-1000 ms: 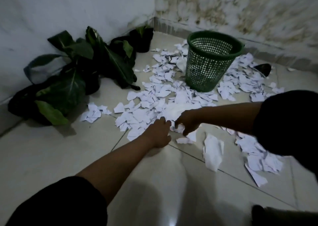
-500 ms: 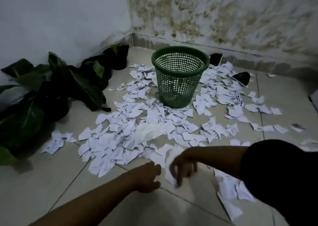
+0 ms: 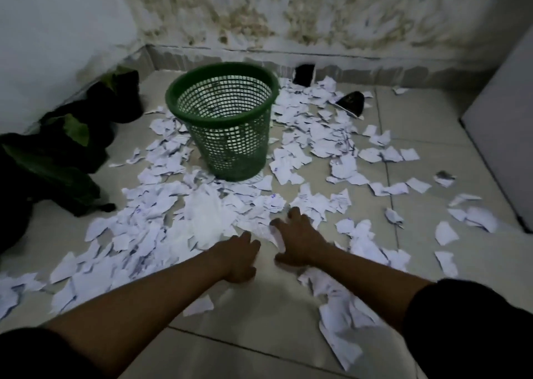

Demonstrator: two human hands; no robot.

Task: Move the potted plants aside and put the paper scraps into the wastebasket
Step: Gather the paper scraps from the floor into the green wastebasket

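While both hands point(image 3: 268, 248) rest open-fingered among paper scraps point(image 3: 202, 220), scribbled writing unreadable; wastebasket point(image 3: 222, 118) upright.

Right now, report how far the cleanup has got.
Done: the potted plants sit along the left wall, off the mess. In hand: the left hand and right hand are down on the floor at the near edge of the paper scraps. Left: nearly all; scraps ring the green wastebasket, which looks almost empty.

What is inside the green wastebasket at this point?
Through the wastebasket's mesh wall, a few pale patches low down look like paper scraps; its bottom is hidden, so how many cannot be told.
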